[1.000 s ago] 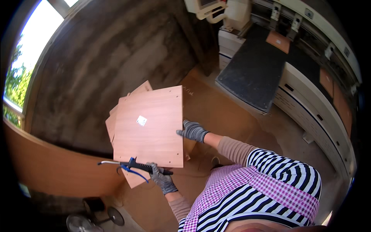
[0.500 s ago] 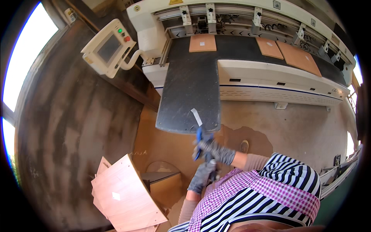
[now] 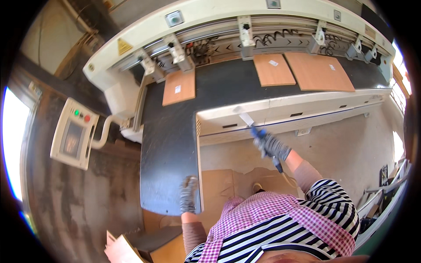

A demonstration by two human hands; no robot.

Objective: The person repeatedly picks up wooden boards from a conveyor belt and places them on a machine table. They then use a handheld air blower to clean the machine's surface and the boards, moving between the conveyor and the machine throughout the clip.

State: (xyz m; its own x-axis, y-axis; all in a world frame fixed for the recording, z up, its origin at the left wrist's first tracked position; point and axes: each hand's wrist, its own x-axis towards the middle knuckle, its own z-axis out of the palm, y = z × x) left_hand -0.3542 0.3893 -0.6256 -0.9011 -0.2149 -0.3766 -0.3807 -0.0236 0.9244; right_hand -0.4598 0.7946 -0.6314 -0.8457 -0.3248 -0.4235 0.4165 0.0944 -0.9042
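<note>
My right hand, in a grey striped glove, is wrapped round a blue air blow gun with a pale flat tip. A thin yellowish hose trails from the gun's lower end. The tip points at the white front of a long machine, below its black worktop. My left hand, gloved alike, lies on the right edge of the black table extension, fingers stretched forward and holding nothing. On the worktop lie a small wooden panel, a second panel and a larger panel, each with a white label.
A control screen on a curved arm stands at the left. Clamps hang from the machine's rail along the back. More wooden panels are stacked at the lower left. Metal bars stand at the right.
My hands have parted: the right has swung right and forward with the blow gun, while the left has come to rest on the table extension. The view has shifted toward the machine.
</note>
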